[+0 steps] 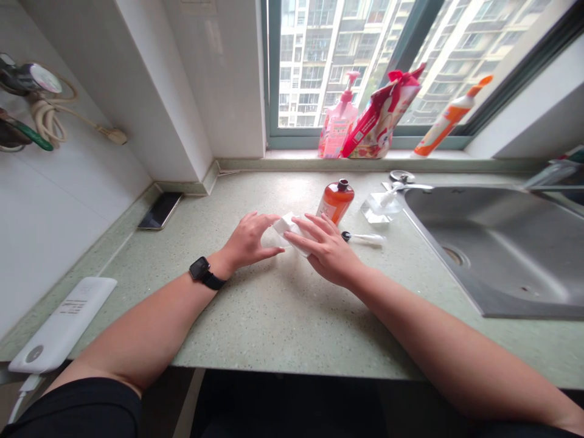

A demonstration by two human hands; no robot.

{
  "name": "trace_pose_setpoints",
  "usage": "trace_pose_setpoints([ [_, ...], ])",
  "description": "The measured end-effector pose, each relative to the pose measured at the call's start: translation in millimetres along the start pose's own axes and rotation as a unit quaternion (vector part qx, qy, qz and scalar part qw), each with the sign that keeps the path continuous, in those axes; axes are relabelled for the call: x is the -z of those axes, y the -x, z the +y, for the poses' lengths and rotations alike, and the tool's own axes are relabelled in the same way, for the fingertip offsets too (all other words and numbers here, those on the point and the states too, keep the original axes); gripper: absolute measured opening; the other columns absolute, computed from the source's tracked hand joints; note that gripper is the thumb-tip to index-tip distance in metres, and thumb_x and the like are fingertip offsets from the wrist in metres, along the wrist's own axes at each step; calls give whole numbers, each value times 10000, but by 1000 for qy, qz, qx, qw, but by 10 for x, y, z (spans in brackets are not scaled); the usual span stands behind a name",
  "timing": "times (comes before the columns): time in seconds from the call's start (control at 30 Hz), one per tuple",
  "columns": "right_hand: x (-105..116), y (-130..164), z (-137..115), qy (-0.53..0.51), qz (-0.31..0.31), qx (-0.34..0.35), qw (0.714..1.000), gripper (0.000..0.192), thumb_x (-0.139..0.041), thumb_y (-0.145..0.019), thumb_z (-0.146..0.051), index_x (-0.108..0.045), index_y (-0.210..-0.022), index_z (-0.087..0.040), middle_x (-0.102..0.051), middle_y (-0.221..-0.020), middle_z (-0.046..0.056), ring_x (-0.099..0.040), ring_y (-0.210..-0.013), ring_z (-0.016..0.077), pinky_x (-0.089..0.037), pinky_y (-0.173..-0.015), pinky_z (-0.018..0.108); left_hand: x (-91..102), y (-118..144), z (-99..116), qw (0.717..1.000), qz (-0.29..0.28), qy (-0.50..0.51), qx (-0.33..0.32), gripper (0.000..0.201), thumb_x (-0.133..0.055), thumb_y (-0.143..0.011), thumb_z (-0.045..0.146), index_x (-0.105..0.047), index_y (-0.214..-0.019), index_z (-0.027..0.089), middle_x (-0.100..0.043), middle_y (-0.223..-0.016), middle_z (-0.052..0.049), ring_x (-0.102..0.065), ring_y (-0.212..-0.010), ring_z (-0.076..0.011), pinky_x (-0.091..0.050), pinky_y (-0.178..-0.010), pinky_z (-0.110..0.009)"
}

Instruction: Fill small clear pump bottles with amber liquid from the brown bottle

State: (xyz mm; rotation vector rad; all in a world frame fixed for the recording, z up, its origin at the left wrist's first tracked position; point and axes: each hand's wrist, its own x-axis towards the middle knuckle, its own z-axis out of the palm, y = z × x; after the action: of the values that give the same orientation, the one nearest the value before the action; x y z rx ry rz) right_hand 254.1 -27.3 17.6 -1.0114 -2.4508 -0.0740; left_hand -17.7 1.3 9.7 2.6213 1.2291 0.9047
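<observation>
**Head view: both my hands on a small white packet at the middle of the counter**

Head camera looks down on my two hands meeting just above the centre of the frame. My left hand (249,240) has its fingers spread and lightly curved, the fingertips touching the left end of a small white packet (286,226) that lies on the counter. My right hand (326,249) lies flat with the fingers stretched out and loose, resting over the packet's right part, so neither hand is closed around it; I press and touch rather than grip. A black watch (204,272) sits on my left wrist.

Just beside my right hand, toward the upper right, stands an orange bottle (336,202) with no cap on its dark neck. Right of my knuckles lies a pump head with its tube (365,238), flat on the green speckled counter (283,316). Further right of the bottle is a clear pump bottle (382,205), near the edge of the steel sink (502,249) that fills the right side of the frame.

On the window sill at the upper middle stand a pink pump bottle (336,125), a red refill pouch (381,115) leaning beside it, and an orange and white bottle (449,118) tilted further right. A dark phone (160,210) lies at the left of the counter by the wall, and a white power bank (64,325) lies at the lower left
</observation>
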Motion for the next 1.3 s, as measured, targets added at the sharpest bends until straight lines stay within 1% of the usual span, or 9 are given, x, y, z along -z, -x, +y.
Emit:
trace_pose_setpoints([
  [0.33, -7, -6, 30, -2, -3, 4, 1000, 596, -596, -1004, -112, -626, -1514, -417, -592, -1639, 5, -445, -1594, 301, -332, -1324, 648, -4, 6, 1, 1000, 9, 2, -4, 735, -833, -882, 592, -572, -1465, 228, -754, -1354, -125, -711, -1267, -321, -400, -1269, -580],
  [0.5, 68, -28, 24, -78, 49, 12, 996, 506, -538, -1050, -168, -648, -1494, -382, -574, -1648, 38, -442, -1593, 291, -390, -1301, 618, 4, 12, -20, 1000, 4, 4, -4, 723, -812, -892, 609, -569, -1456, 229, -742, -1370, -125, -700, -1282, -331, -388, -1273, -578],
  [0.63, 268, -73, 77, -188, 148, -39, 970, 346, -514, -1092, -316, -749, -1344, -298, -742, -1369, 102, -680, -1302, 261, -578, -1105, 493, 22, 9, -42, 1000, -2, 9, 11, 729, -835, -876, 569, -562, -1459, 228, -763, -1270, -107, -723, -1205, -322, -425, -1234, -562],
  [0.7, 363, -93, 126, -243, 152, -85, 954, 322, -527, -1087, -375, -800, -1203, -250, -801, -1147, 94, -744, -1081, 241, -616, -963, 425, 34, 2, -49, 1000, -5, 13, 16, 706, -831, -880, 561, -569, -1444, 226, -761, -1241, -109, -727, -1172, -321, -484, -1163, -541],
  [0.87, 475, -129, 156, -399, -66, -148, 902, 303, -597, -1017, -411, -791, -1099, -193, -807, -999, 55, -737, -891, 193, -581, -777, 313, 67, -15, -59, 1000, -8, 20, 19, 667, -818, -882, 563, -583, -1413, 235, -768, -1177, -102, -735, -1102, -314, -544, -1049, -507],
  [0.93, 485, -142, 109, -380, -155, -149, 900, 231, -627, -977, -325, -771, -1106, -198, -791, -950, 27, -712, -849, 171, -548, -741, 282, 74, -14, -72, 1000, -3, 18, 20, 666, -811, -884, 568, -581, -1416, 240, -770, -1164, -96, -736, -1086, -311, -553, -1034, -499],
  [1.03, 482, -149, 36, -240, -242, -147, 929, 144, -689, -925, -256, -764, -1042, -221, -772, -887, 12, -676, -781, 162, -481, -683, 268, 75, -7, -101, 1000, -1, 5, 14, 655, -791, -897, 583, -587, -1409, 229, -766, -1174, -111, -736, -1097, -319, -557, -1041, -504],
  [1.17, 496, -108, 71, -45, -280, -173, 943, 196, -786, -906, -421, -743, -926, -231, -771, -868, 52, -679, -759, 210, -385, -595, 309, 74, -9, -129, 1000, -11, -3, 12, 661, -775, -902, 601, -585, -1417, 232, -769, -1154, -109, -744, -1068, -319, -579, -1013, -504],
  [1.3, 653, -65, 291, 23, -260, -254, 931, 301, -793, -899, -510, -759, -1040, -246, -808, -1013, 71, -723, -873, 247, -413, -629, 322, 85, -18, -134, 1000, -13, -2, 15, 645, -759, -903, 624, -593, -1401, 251, -771, -1135, -100, -746, -1051, -316, -592, -992, -497],
])
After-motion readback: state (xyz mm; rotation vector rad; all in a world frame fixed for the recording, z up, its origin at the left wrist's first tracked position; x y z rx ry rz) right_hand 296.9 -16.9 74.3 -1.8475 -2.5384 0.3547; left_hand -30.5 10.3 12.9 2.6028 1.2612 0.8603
